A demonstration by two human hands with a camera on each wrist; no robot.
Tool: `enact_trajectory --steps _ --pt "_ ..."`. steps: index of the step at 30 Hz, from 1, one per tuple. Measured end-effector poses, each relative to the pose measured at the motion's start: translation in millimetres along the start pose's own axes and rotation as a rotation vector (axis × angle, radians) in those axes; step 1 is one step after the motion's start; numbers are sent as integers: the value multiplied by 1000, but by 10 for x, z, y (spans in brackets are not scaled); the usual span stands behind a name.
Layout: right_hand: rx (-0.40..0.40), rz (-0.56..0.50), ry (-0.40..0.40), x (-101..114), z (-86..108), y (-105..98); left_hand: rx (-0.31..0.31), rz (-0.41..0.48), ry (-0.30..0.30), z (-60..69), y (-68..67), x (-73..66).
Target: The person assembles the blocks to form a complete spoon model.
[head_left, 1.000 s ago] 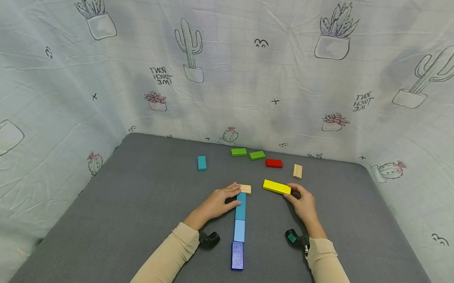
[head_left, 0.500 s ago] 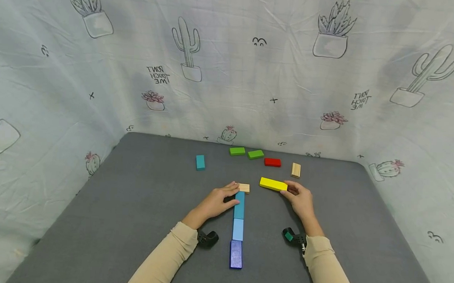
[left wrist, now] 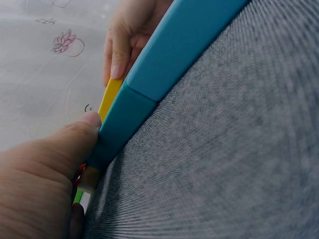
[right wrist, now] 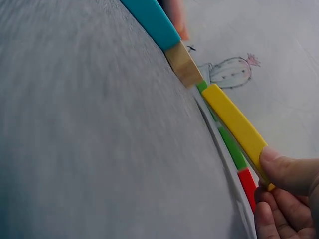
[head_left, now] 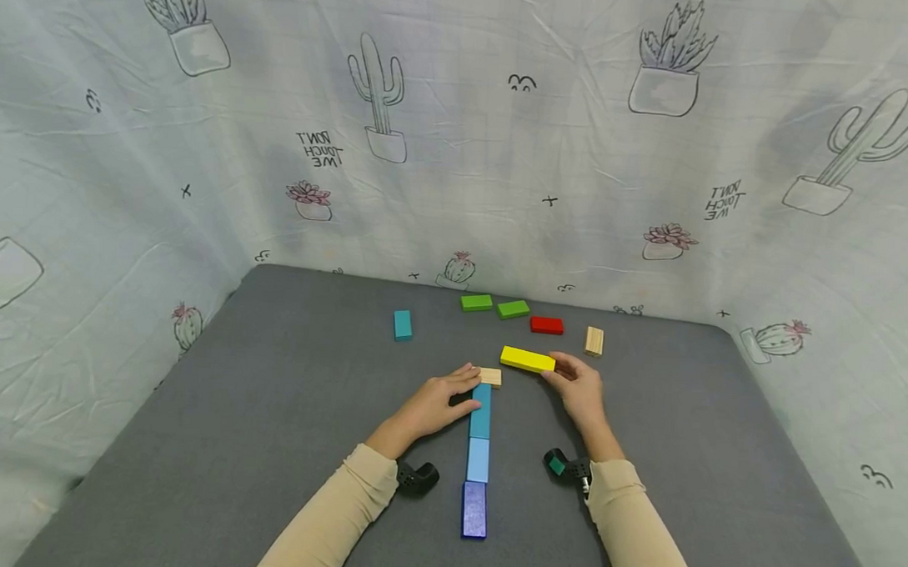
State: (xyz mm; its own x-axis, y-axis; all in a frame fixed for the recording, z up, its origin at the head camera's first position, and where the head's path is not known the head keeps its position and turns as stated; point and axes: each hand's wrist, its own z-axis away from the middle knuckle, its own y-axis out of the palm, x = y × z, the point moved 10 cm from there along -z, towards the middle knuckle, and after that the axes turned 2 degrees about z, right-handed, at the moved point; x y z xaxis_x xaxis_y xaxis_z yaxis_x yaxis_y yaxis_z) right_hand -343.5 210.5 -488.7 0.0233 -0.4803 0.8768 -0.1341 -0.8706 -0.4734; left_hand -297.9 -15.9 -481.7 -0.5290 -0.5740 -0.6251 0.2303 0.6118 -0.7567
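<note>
In the head view my right hand point(head_left: 581, 395) pinches the right end of a long yellow block point(head_left: 525, 358) between thumb and fingers. In the right wrist view the yellow block point(right wrist: 237, 124) appears tilted, its free end near a wooden block. My left hand point(head_left: 433, 405) lies at the top of a row of blocks, fingertips on the plain wooden block point(head_left: 492, 377) and thumb touching the teal block point(head_left: 481, 411). Below them the row continues with a light blue block point(head_left: 478, 459) and a violet-blue block point(head_left: 474, 509), end to end. The wooden block lies crosswise, partly hidden by the fingers.
Toward the back of the grey table point(head_left: 269, 410) lie a green block point(head_left: 477, 303), another green block point(head_left: 513, 309), a red block point(head_left: 547, 325) and a wooden block point(head_left: 594, 341). A small teal block point(head_left: 402, 325) lies left of them. A patterned cloth point(head_left: 459, 133) hangs behind.
My right hand has carried the yellow block left and slightly away from me, closer to the wooden block at the row's top. The left hand stays in place.
</note>
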Motion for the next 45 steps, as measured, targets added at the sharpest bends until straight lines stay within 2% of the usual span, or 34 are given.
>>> enact_trajectory --steps 11,19,33,41,45 --pt "79 -44 -16 175 -79 413 0 12 -10 5 2 -14" --pt "139 1 -71 290 -83 598 9 10 -19 12 26 5" --pt "237 142 -164 359 -22 725 7 13 -13 25 43 16" --pt "238 177 -204 359 -28 739 1 24 -14 7 9 -2" --pt "243 161 -209 361 -33 731 10 19 -20 -8 2 16"
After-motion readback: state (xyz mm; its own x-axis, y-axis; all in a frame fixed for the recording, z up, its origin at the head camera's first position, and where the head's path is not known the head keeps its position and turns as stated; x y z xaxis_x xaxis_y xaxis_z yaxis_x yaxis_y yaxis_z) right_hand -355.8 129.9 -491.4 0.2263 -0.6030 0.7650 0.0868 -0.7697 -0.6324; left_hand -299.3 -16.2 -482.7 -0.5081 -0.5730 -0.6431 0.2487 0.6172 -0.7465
